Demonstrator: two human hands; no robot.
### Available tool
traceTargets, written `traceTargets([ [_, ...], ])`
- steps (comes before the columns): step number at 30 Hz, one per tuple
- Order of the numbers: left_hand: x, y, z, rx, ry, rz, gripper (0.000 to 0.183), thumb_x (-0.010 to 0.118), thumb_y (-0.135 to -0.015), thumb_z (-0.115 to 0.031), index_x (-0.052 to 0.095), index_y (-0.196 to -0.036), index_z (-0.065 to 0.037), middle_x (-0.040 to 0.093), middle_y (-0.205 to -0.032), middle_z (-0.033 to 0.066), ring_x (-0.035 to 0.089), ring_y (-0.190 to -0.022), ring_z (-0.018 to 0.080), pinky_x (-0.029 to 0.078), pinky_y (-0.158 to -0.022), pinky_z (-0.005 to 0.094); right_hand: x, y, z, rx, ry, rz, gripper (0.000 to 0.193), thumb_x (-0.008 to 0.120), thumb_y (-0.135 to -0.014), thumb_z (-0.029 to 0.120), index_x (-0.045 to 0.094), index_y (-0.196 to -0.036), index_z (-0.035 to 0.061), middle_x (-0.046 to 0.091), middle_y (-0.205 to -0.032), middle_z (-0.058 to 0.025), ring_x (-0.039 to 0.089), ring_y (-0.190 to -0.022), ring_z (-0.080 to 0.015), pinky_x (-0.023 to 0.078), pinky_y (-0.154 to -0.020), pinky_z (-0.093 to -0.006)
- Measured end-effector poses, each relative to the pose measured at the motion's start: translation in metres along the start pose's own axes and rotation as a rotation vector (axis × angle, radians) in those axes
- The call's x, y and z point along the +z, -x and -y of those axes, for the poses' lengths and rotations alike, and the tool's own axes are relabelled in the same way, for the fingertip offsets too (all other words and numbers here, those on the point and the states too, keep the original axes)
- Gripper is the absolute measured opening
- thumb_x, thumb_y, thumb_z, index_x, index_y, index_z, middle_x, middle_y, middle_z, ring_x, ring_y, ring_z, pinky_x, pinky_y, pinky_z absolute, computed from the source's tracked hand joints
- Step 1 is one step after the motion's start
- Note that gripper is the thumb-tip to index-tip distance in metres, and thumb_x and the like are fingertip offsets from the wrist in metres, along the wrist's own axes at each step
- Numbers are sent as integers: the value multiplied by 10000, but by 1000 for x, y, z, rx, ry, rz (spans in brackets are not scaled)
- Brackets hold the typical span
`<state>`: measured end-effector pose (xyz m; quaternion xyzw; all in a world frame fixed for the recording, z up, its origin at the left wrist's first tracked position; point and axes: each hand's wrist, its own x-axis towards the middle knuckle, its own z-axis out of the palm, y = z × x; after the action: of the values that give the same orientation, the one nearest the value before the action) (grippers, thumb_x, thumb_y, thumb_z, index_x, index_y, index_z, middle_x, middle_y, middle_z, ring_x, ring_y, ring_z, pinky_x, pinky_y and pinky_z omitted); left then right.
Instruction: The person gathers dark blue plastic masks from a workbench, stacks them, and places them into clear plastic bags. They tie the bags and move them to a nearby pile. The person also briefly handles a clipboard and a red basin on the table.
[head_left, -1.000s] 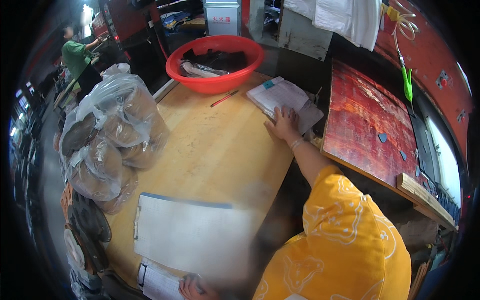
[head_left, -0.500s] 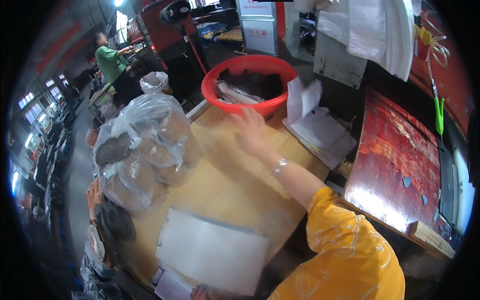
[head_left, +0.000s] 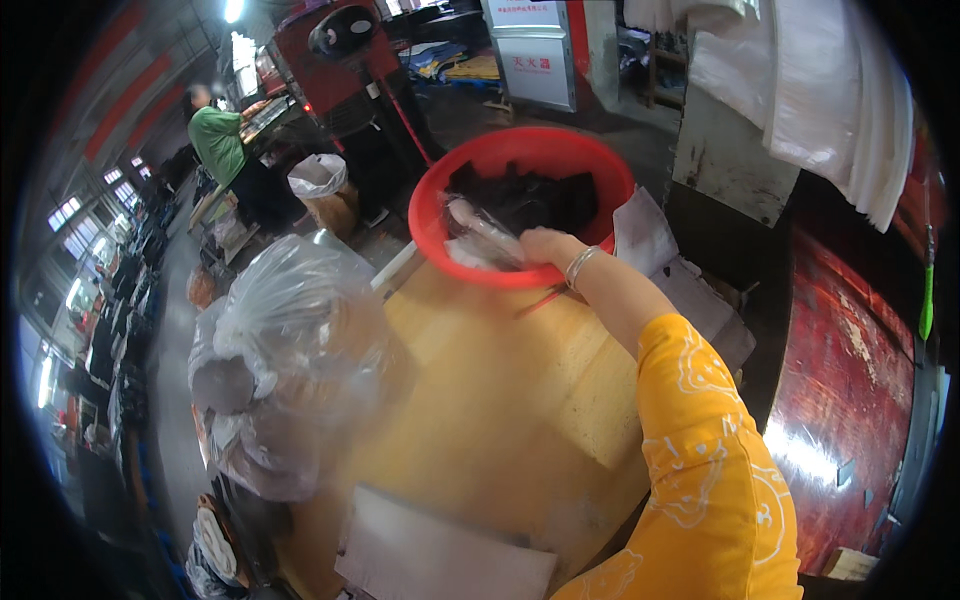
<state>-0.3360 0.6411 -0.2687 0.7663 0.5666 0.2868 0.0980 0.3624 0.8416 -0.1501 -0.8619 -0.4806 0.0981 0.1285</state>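
Observation:
My right hand (head_left: 548,247) reaches over the near rim of a red plastic basin (head_left: 432,238). Its fingers curl down inside, beside a clear plastic bag (head_left: 490,238) with something pale in it; what they grip is hidden. Dark, cloth-like pieces (head_left: 530,200) fill the back of the basin. My left hand is out of sight. On the wooden table nearer to me lies a pale grey sheet or board (head_left: 440,548).
Large clear plastic bags (head_left: 300,330) of brown and grey pieces stand at the table's left. Papers (head_left: 690,285) lie right of the basin, with a worn red board (head_left: 845,400) beyond. A person in green (head_left: 217,145) works at far left.
My right hand has moved from above the table into the basin, its fingers now curled. The view has shifted, and fingers seen earlier at the bottom edge are gone.

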Motion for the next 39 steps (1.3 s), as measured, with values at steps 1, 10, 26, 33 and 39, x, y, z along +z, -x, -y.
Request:
traceTargets([
  [1,3,-4,-2,-12,-7,5,194,620,-851,-144,646,-951,20,626,-1043,228,583,-965,392,454,-881,510,-5,-6,-6,32,-26,1,390,610,-772,294,669,-1042,18,665,-1031,-216,646,-991,-339,507,-864,-435],
  [10,20,-32,-12,-88,-75,60,228,615,-827,-162,622,-973,14,601,-1067,225,558,-993,396,432,-897,513,-64,34,-49,96,308,-773,413,643,-767,186,604,-1170,104,614,-1161,-169,585,-1095,-303,463,-924,-424],
  [26,22,-33,-2,-170,-161,113,300,606,-786,-194,579,-1011,2,555,-1110,220,514,-1043,402,392,-926,518,30,164,79,-626,52,-254,595,549,-731,89,462,-1285,-110,613,-879,-149,624,-710,-224,506,-572,-329],
  [33,10,-18,11,-199,-197,137,334,603,-768,-208,561,-1028,-3,535,-1128,218,495,-1065,405,375,-939,520,30,179,92,-645,81,-223,572,560,-752,107,468,-1267,-122,620,-965,-177,634,-783,-241,522,-618,-348],
  [39,-12,13,18,-227,-206,163,364,599,-753,-219,544,-1043,-7,518,-1144,217,478,-1084,407,360,-950,522,10,168,99,-585,50,-138,495,639,-759,72,539,-1236,-10,577,-1176,-203,585,-1002,-358,500,-844,-404],
])
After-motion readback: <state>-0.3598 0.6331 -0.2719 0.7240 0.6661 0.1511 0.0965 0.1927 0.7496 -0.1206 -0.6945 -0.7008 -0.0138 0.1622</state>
